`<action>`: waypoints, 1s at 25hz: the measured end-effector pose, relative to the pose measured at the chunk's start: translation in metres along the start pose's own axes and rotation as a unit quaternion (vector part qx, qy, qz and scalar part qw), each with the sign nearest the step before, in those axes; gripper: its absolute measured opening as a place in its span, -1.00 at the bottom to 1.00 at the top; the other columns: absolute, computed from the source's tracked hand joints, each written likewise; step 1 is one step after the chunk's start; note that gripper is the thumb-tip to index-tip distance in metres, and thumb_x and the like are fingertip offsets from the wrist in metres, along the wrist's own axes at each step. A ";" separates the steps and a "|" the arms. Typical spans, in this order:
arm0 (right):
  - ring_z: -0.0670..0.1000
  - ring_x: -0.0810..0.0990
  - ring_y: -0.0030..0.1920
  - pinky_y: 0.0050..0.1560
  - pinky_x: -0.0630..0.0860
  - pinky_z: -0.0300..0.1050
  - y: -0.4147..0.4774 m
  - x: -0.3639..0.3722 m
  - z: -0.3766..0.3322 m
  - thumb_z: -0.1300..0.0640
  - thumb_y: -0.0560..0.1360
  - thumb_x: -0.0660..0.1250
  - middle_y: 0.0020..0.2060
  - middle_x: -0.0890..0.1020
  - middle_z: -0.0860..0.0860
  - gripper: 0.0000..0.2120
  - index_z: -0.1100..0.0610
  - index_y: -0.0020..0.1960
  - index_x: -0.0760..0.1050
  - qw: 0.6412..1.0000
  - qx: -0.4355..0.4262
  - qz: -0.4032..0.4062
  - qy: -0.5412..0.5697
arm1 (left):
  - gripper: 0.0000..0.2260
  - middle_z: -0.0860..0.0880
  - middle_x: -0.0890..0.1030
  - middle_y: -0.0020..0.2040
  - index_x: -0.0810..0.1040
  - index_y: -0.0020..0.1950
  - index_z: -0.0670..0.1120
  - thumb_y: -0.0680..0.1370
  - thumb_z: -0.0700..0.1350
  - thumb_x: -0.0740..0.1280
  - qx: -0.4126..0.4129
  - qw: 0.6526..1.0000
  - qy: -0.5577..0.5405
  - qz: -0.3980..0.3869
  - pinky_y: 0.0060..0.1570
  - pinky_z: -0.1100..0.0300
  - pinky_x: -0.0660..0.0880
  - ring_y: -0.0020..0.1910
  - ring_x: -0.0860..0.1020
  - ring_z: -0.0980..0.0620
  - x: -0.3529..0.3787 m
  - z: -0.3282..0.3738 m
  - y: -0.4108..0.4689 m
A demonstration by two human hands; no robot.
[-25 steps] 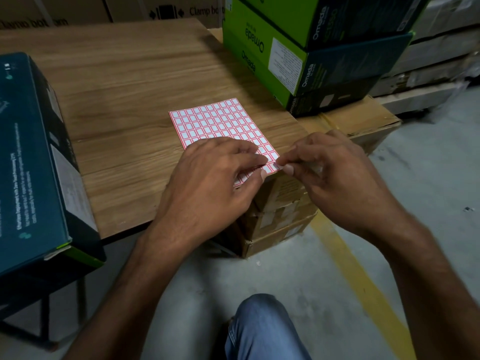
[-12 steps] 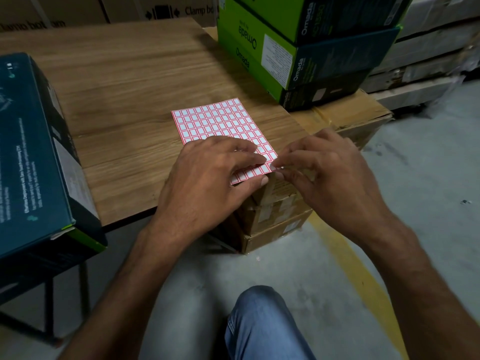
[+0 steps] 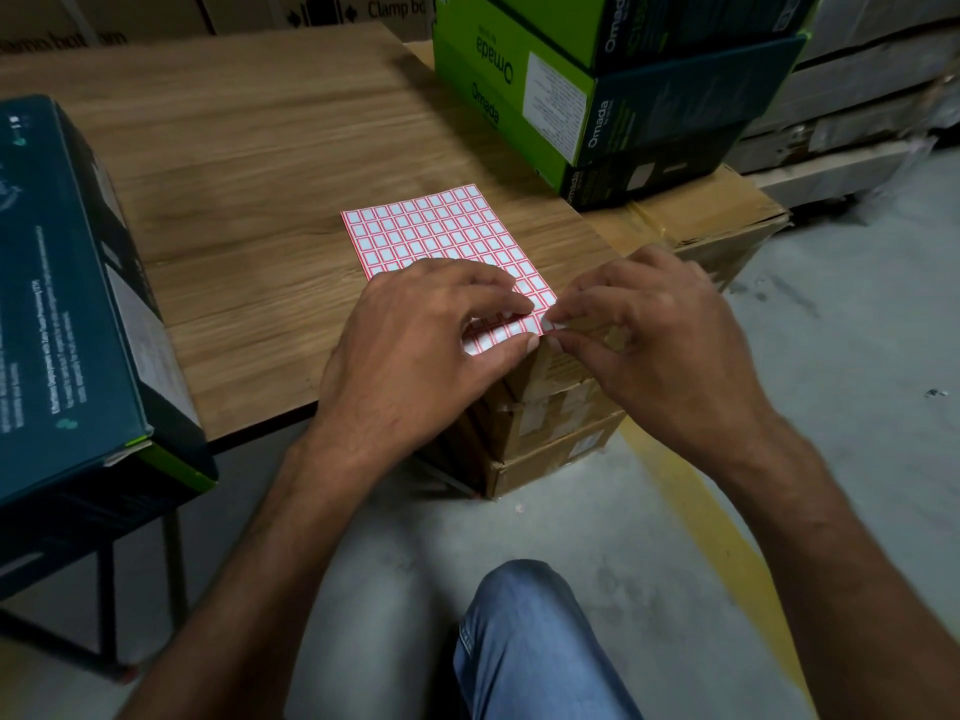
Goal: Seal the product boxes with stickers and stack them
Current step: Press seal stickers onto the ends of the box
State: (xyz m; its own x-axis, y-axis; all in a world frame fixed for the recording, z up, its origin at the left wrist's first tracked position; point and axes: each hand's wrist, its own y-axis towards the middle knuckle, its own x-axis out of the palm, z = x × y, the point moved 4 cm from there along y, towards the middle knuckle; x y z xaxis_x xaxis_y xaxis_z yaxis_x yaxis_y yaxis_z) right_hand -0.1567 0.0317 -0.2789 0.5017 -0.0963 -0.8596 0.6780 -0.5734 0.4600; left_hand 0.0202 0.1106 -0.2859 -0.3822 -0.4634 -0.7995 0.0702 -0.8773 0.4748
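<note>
Reaches in with both bare forearms from the near side of the sticker sheet (image 3: 441, 236). Rests the left hand (image 3: 415, 345) over the sheet's near right corner, knuckles up, fingers curled onto its top, thumb tucked at its near edge. Holds the right hand (image 3: 660, 345) just right of that corner, index fingertip and thumb pinching the sheet's tip, remaining fingers loosely bent, fingertips of both hands almost meeting.

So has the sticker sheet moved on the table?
No. The sheet sits at the same spot by the table's near right corner, against the same wood grain; left hand and right hand hold its near edge.
</note>
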 end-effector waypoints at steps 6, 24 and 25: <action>0.07 0.57 0.09 0.05 0.35 0.02 -0.001 -0.001 0.001 0.06 0.50 0.52 0.04 0.72 0.00 -0.81 0.04 0.11 0.72 1.000 0.007 -0.004 0.025 | -0.72 0.16 0.70 0.22 0.74 0.18 0.14 0.57 0.21 0.40 0.000 1.000 0.000 0.003 0.11 -0.06 0.57 0.21 0.62 0.09 -0.001 0.001 -0.001; 0.05 0.54 0.11 0.05 0.39 0.02 0.000 0.004 -0.003 0.00 0.52 0.45 0.08 0.70 0.00 -0.77 0.04 0.13 0.70 1.000 0.005 -0.005 0.025 | -0.69 0.14 0.69 0.24 0.73 0.21 0.12 0.54 0.19 0.43 0.002 1.000 -0.010 -0.004 0.15 -0.08 0.57 0.24 0.61 0.08 -0.002 0.000 -0.001; 0.02 0.52 0.11 0.04 0.39 0.02 -0.001 0.004 -0.001 0.00 0.53 0.46 0.10 0.69 0.00 -0.77 0.04 0.15 0.70 0.999 0.017 -0.004 0.036 | -0.68 0.13 0.70 0.24 0.73 0.21 0.11 0.52 0.18 0.44 0.005 1.000 -0.009 -0.005 0.15 -0.07 0.57 0.24 0.62 0.07 -0.002 0.000 -0.001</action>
State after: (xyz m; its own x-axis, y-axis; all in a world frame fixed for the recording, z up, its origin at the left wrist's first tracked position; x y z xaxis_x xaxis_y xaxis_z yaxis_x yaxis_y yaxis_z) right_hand -0.1547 0.0323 -0.2825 0.5344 -0.0324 -0.8446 0.6644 -0.6016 0.4434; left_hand 0.0214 0.1125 -0.2848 -0.3992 -0.4523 -0.7976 0.0567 -0.8804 0.4708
